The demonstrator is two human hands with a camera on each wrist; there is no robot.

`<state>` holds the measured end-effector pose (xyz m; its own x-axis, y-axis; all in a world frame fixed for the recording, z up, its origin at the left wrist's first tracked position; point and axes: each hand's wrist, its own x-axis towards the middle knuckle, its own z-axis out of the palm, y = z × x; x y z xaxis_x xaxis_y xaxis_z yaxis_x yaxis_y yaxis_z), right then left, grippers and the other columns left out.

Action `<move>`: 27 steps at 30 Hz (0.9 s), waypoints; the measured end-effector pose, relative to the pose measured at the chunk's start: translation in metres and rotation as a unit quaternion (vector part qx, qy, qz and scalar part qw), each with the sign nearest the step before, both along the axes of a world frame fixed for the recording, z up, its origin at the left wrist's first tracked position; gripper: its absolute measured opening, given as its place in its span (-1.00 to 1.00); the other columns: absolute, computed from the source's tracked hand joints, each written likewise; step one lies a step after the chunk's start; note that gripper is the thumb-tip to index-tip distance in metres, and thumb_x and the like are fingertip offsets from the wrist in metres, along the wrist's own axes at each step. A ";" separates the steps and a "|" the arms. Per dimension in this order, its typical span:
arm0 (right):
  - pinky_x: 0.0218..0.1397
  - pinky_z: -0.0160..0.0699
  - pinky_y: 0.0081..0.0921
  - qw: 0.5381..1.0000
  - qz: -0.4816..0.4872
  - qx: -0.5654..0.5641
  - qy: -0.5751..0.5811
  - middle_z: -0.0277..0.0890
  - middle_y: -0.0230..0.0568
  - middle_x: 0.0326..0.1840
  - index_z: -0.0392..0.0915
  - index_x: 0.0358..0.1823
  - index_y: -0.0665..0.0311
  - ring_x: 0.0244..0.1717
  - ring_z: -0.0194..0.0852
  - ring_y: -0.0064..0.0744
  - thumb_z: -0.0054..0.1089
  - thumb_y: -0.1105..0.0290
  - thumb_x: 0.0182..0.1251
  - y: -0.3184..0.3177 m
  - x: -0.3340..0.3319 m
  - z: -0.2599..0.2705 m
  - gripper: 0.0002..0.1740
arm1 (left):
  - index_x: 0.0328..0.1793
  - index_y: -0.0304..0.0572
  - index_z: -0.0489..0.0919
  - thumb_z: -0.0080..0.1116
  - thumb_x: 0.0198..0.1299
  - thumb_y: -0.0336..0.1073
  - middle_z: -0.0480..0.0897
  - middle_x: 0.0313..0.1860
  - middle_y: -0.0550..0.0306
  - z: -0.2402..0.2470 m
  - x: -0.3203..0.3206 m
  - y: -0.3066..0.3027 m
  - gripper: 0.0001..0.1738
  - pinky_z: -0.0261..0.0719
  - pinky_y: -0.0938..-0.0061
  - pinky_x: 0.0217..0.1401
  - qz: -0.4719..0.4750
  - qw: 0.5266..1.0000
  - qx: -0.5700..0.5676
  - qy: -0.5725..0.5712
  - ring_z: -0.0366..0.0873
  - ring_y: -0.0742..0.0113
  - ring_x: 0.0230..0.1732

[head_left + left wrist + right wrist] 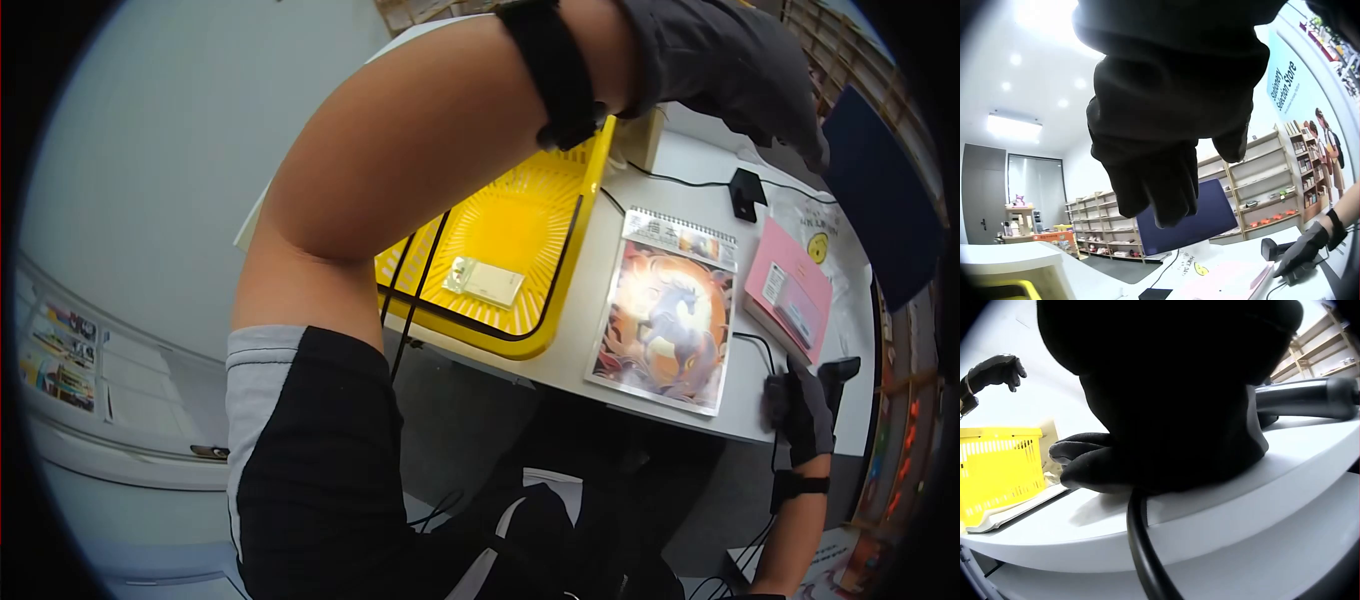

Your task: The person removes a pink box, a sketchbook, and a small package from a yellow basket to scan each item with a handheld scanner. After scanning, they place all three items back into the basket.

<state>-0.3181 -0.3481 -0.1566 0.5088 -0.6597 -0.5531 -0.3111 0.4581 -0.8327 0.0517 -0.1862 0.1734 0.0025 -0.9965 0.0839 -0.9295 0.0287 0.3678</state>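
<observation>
The grey-gloved left hand (pixel 740 85) hangs loose-fingered and empty near a navy flat panel (pixel 885 200); the grey-gloved right hand (pixel 808 410) lies at a black corded device (pixel 775 402) by the white desk's (pixel 580 372) near edge, its grip hidden. The step in hand seems to be taking up that device; next calls for a sure hold, clear of the pink rectangular book (pixel 788 268) and glossy spiral-bound sketchbook (pixel 665 310).

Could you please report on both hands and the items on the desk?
Left hand raised, empty. Right hand beside black device, grip unclear. Pink book and spiral pad side by side. Left arm partly hides yellow basket in head view.
</observation>
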 end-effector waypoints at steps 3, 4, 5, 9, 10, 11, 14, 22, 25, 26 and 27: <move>-0.61 0.04 -0.46 0.999 0.016 0.037 -0.014 0.16 -0.56 -0.64 0.37 -0.52 0.01 -0.71 0.09 -0.54 -0.03 -0.19 0.77 -0.002 -0.003 0.001 -0.36 | 0.08 -0.32 0.86 0.56 0.25 0.16 0.86 -0.20 -0.01 0.009 0.033 -0.006 -0.38 0.75 0.27 -0.18 -0.004 0.999 0.010 -0.030 0.79 0.21 -0.33; -0.61 0.02 -0.50 0.998 0.016 0.056 -0.017 0.14 -0.59 -0.63 0.38 -0.51 0.02 -0.71 0.05 -0.58 0.01 -0.18 0.76 -0.004 -0.003 0.001 -0.37 | 0.08 -0.33 0.86 0.55 0.27 0.15 0.86 -0.20 -0.02 0.014 0.054 -0.014 -0.38 0.75 0.28 -0.18 -0.009 0.999 0.013 -0.038 0.79 0.23 -0.33; -0.61 0.02 -0.50 0.998 0.021 0.057 -0.019 0.14 -0.59 -0.63 0.38 -0.51 0.02 -0.71 0.05 -0.58 0.01 -0.18 0.76 -0.007 -0.003 0.000 -0.37 | 0.08 -0.34 0.86 0.54 0.28 0.15 0.86 -0.21 -0.03 0.015 0.062 0.088 -0.39 0.75 0.30 -0.18 -0.014 0.999 0.018 -0.047 0.80 0.24 -0.33; -0.64 0.01 -0.39 0.998 0.007 0.067 -0.013 0.10 -0.55 -0.71 0.26 -0.60 -0.06 -0.76 0.06 -0.45 -0.14 -0.20 0.80 -0.008 -0.004 -0.005 -0.31 | 0.09 -0.38 0.85 0.52 0.33 0.13 0.85 -0.23 -0.07 0.006 0.079 0.103 -0.39 0.76 0.34 -0.17 -0.033 0.996 0.045 -0.069 0.80 0.29 -0.34; -0.64 0.00 -0.39 0.999 -0.003 0.040 -0.012 0.09 -0.56 -0.71 0.24 -0.61 -0.07 -0.77 0.05 -0.46 -0.14 -0.21 0.80 -0.002 -0.003 -0.002 -0.31 | 0.01 -0.35 0.86 0.53 0.29 0.14 0.84 -0.28 -0.03 -0.008 0.086 0.103 -0.41 0.72 0.31 -0.21 0.006 0.990 0.060 -0.126 0.78 0.25 -0.36; -0.65 -0.02 -0.40 1.000 -0.013 0.012 -0.011 0.08 -0.57 -0.71 0.23 -0.61 -0.08 -0.77 0.03 -0.46 -0.13 -0.21 0.80 0.003 -0.001 0.000 -0.31 | -0.06 -0.32 0.86 0.54 0.25 0.14 0.83 -0.33 0.01 -0.025 0.095 0.104 -0.43 0.68 0.28 -0.26 0.045 0.979 0.075 -0.184 0.76 0.21 -0.39; -0.65 -0.04 -0.40 1.000 -0.017 0.009 -0.012 0.07 -0.58 -0.71 0.21 -0.61 -0.09 -0.77 0.01 -0.48 -0.14 -0.21 0.80 -0.001 -0.004 -0.006 -0.31 | -0.20 -0.28 0.88 0.59 0.14 0.09 0.81 -0.44 0.07 -0.068 0.118 0.102 -0.50 0.63 0.21 -0.32 0.135 0.930 0.199 -0.278 0.73 0.10 -0.43; -0.64 -0.06 -0.51 0.999 -0.018 0.035 -0.023 0.05 -0.63 -0.64 0.21 -0.55 -0.09 -0.72 -0.05 -0.61 -0.07 -0.16 0.80 0.004 0.001 0.003 -0.36 | -0.04 -0.09 0.92 0.83 -0.15 0.10 0.87 -0.18 0.08 -0.189 0.150 0.093 -0.40 0.73 0.21 -0.07 0.080 0.820 0.524 -0.219 0.81 0.07 -0.19; -0.67 -0.08 -0.48 0.999 -0.038 -0.002 0.015 0.01 -0.61 -0.68 0.19 -0.59 -0.11 -0.75 -0.07 -0.55 -0.11 -0.22 0.80 0.005 0.002 0.004 -0.32 | 0.02 -0.03 0.93 0.87 -0.24 0.19 0.90 -0.01 0.10 -0.207 0.130 0.101 -0.29 0.75 0.22 0.13 0.006 0.848 0.478 -0.229 0.83 0.11 -0.02; -0.67 -0.09 -0.49 0.999 -0.032 -0.002 0.006 0.02 -0.62 -0.68 0.19 -0.60 -0.11 -0.76 -0.07 -0.57 -0.10 -0.22 0.79 0.004 0.001 0.004 -0.32 | 0.03 0.02 0.93 0.86 -0.27 0.23 0.90 -0.02 0.13 -0.205 0.118 0.101 -0.26 0.76 0.23 0.13 -0.019 0.839 0.475 -0.265 0.84 0.10 -0.02; -0.67 -0.10 -0.50 1.000 -0.026 -0.001 -0.003 0.03 -0.62 -0.68 0.19 -0.60 -0.12 -0.76 -0.07 -0.58 -0.08 -0.21 0.79 0.002 0.000 0.004 -0.33 | 0.05 0.06 0.93 0.85 -0.29 0.27 0.90 -0.02 0.16 -0.203 0.108 0.100 -0.24 0.76 0.24 0.14 -0.044 0.828 0.471 -0.300 0.84 0.09 -0.03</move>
<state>-0.3176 -0.3457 -0.1528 0.4774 -0.6863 -0.5487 -0.2824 0.4715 -0.8354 0.1600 -0.0860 -0.0291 0.1666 -0.6139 -0.7716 -0.9627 0.0679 -0.2619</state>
